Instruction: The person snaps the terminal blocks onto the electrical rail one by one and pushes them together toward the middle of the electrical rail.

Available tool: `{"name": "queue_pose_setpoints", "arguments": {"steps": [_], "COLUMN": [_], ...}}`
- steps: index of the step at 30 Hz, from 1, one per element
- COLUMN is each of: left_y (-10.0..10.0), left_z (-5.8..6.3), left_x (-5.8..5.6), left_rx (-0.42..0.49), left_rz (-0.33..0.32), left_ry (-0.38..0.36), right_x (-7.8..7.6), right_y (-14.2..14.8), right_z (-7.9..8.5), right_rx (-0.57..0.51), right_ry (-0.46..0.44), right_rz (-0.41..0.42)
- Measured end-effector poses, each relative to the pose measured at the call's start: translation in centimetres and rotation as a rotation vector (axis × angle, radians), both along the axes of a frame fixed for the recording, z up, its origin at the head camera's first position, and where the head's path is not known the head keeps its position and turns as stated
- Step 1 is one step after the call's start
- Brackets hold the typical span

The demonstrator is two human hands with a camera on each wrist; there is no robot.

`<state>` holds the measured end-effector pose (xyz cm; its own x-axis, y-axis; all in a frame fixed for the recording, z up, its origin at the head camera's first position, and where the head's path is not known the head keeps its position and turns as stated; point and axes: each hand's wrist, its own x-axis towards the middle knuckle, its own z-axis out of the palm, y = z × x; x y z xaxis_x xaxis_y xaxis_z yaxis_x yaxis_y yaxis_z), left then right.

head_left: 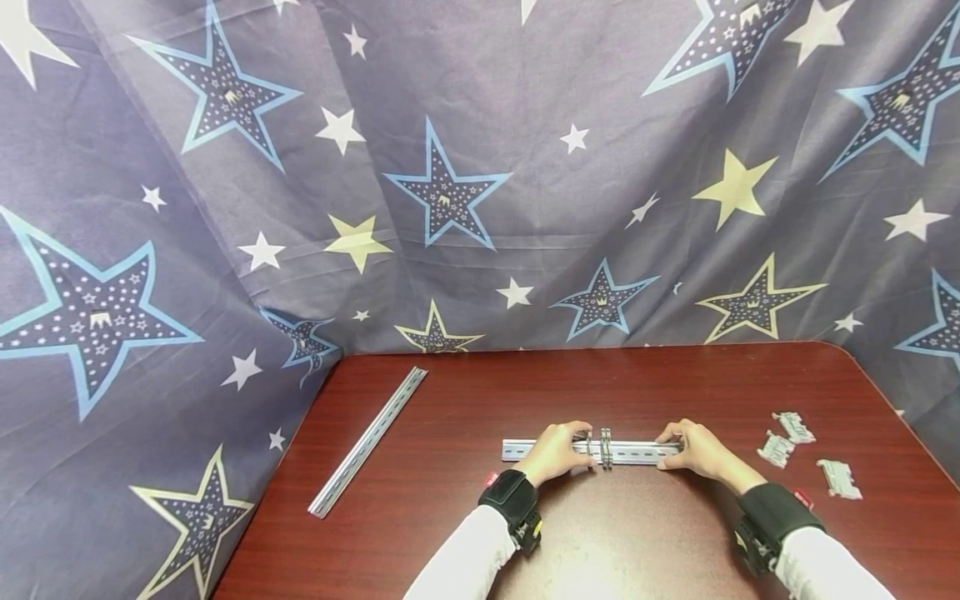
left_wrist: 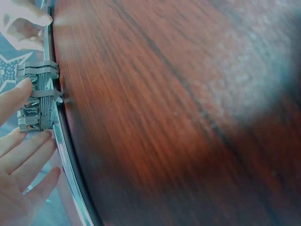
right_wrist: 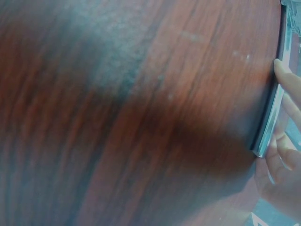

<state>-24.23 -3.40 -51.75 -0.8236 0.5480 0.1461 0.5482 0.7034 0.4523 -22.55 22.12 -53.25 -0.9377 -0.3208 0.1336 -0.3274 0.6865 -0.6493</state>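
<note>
A slotted metal DIN rail (head_left: 637, 455) lies crosswise on the table, with several thin grey terminal blocks (head_left: 606, 450) standing across it near its middle. My left hand (head_left: 557, 450) is at these blocks, left of centre. In the left wrist view its thumb and fingertips pinch a terminal block (left_wrist: 30, 121) on the rail, beside a second group (left_wrist: 37, 70). At the rail's right end, my right hand (head_left: 699, 450) grips it, thumb on the near edge and fingers at the far edge. The right wrist view shows this rail end (right_wrist: 269, 125) between thumb and fingers.
A longer slotted rail (head_left: 367, 442) lies slanted on the left side of the table (head_left: 450, 500). Three loose pale terminal blocks (head_left: 838, 479) lie right of my right hand. A star-patterned cloth (head_left: 480, 275) hangs behind the table.
</note>
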Motion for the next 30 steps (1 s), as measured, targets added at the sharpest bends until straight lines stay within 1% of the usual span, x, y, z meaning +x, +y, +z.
{"name": "queue_pose_setpoints", "arguments": {"steps": [6, 11, 13, 19, 30], "left_y": [0.2, 0.6, 0.8, 1.0, 1.2], "left_z": [0.0, 0.1, 0.0, 0.1, 0.0], "left_x": [0.1, 0.2, 0.2, 0.3, 0.5], "left_rx": [0.002, 0.010, 0.006, 0.029, 0.017], "left_rz": [0.008, 0.013, 0.015, 0.021, 0.016], "left_ry": [-0.008, -0.021, -0.013, -0.027, -0.036], "right_x": [0.0, 0.0, 0.0, 0.0, 0.1], "right_y": [0.1, 0.1, 0.1, 0.1, 0.0], "right_z": [0.0, -0.1, -0.1, 0.0, 0.1], "right_rx": [0.007, 0.008, 0.005, 0.003, 0.006], "right_ry": [-0.014, -0.003, 0.002, 0.003, 0.010], "right_rz": [0.000, 0.007, 0.011, 0.010, 0.011]}}
